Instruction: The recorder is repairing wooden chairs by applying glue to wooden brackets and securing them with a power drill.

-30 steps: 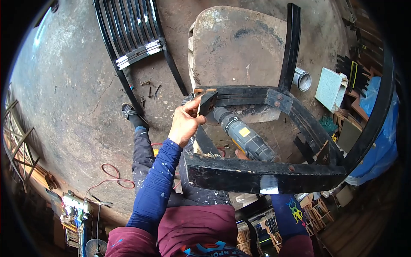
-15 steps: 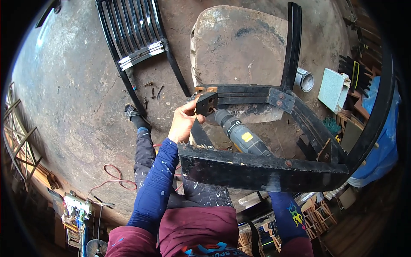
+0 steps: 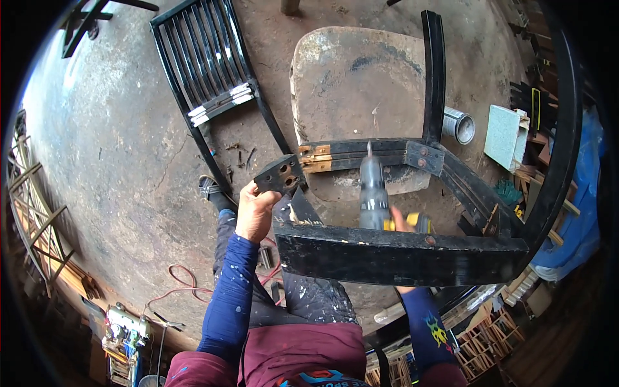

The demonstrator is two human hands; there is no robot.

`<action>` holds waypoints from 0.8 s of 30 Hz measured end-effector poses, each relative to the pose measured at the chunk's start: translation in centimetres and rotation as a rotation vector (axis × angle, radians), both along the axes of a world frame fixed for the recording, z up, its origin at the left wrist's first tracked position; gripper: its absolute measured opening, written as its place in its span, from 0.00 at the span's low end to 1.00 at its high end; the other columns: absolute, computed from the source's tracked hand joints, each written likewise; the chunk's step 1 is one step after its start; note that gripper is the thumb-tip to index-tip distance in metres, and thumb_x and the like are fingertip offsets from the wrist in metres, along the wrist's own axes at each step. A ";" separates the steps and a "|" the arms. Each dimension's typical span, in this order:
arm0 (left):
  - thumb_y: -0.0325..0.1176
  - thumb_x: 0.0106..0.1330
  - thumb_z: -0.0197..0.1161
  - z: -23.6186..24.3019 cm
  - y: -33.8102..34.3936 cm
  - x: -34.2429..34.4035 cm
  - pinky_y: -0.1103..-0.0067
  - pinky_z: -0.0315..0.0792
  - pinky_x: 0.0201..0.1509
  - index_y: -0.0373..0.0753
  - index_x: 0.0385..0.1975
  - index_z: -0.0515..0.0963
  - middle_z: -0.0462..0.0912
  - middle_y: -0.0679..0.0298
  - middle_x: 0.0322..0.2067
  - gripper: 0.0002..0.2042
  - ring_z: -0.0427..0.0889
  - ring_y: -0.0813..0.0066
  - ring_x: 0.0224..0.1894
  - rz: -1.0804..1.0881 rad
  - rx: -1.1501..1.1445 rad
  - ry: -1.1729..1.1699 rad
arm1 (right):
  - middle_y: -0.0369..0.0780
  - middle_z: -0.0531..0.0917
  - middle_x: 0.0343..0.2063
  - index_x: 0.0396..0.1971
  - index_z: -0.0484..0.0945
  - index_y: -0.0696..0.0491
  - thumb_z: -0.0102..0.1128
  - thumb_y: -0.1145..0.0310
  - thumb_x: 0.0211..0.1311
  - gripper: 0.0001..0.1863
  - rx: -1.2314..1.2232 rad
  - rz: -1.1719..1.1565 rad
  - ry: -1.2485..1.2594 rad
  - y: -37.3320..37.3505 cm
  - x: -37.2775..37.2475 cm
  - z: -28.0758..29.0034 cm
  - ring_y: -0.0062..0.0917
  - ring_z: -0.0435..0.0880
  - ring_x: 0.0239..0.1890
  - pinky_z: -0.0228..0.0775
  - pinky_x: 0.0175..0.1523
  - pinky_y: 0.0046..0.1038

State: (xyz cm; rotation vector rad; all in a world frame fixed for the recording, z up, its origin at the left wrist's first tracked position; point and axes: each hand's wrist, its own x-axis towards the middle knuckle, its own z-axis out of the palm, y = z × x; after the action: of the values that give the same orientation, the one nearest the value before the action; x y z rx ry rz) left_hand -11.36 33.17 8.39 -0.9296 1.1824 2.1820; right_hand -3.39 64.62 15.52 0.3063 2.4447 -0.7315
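Observation:
My left hand (image 3: 254, 208) is closed around a small black wooden block (image 3: 278, 173) with several round holes in its face. The block stands apart from the frame rail, at the left end of the black wooden frame (image 3: 387, 255). A power drill (image 3: 373, 184), grey and yellow, points away from me inside the frame, its bit clear of the block. My right hand (image 3: 401, 222) grips the drill, mostly hidden behind the frame's near rail. At the far rail's left end, a bare brown patch (image 3: 316, 158) with holes shows.
Beyond the frame lies a worn, stained board (image 3: 358, 84). A slatted black chair back (image 3: 205, 58) rests on the floor at left. To the right are a tin can (image 3: 459, 126), a pale block (image 3: 504, 138) and blue plastic sheeting (image 3: 567, 238). A red hose (image 3: 184, 277) curls beside my leg.
The drill has come away from the block and swung to point straight ahead. My left hand has moved the block left and nearer, off the far rail's end.

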 end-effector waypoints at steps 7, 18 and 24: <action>0.17 0.54 0.56 1.0 -3.9 0.1 0.66 0.73 0.60 0.34 0.44 0.78 0.84 0.61 0.42 0.17 0.82 0.70 0.45 0.196 0.115 0.014 | 0.49 0.73 0.40 0.69 0.58 0.57 0.62 0.74 0.48 0.44 0.295 0.111 0.412 -4.9 -10.4 -4.8 0.43 0.74 0.44 0.63 0.47 0.46; 0.20 0.56 0.55 3.0 -12.3 4.2 0.50 0.63 0.69 0.32 0.59 0.70 0.79 0.55 0.55 0.26 0.77 0.57 0.58 0.341 0.262 0.153 | 0.49 0.75 0.50 0.70 0.53 0.52 0.64 0.65 0.59 0.42 0.622 0.014 0.302 -7.8 -17.5 -9.2 0.45 0.74 0.55 0.67 0.52 0.54; 0.26 0.61 0.64 5.6 -20.7 9.1 0.55 0.71 0.64 0.34 0.59 0.71 0.80 0.56 0.53 0.24 0.80 0.61 0.54 0.410 0.170 0.136 | 0.41 0.77 0.46 0.69 0.57 0.48 0.68 0.57 0.56 0.42 0.877 0.295 0.307 -8.9 -16.6 -7.3 0.35 0.76 0.52 0.70 0.47 0.48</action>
State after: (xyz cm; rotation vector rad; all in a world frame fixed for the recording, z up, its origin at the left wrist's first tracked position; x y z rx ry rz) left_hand -2.24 12.52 14.02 -1.0346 0.9041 2.6597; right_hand -19.96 55.69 8.18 0.1476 2.8864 0.4900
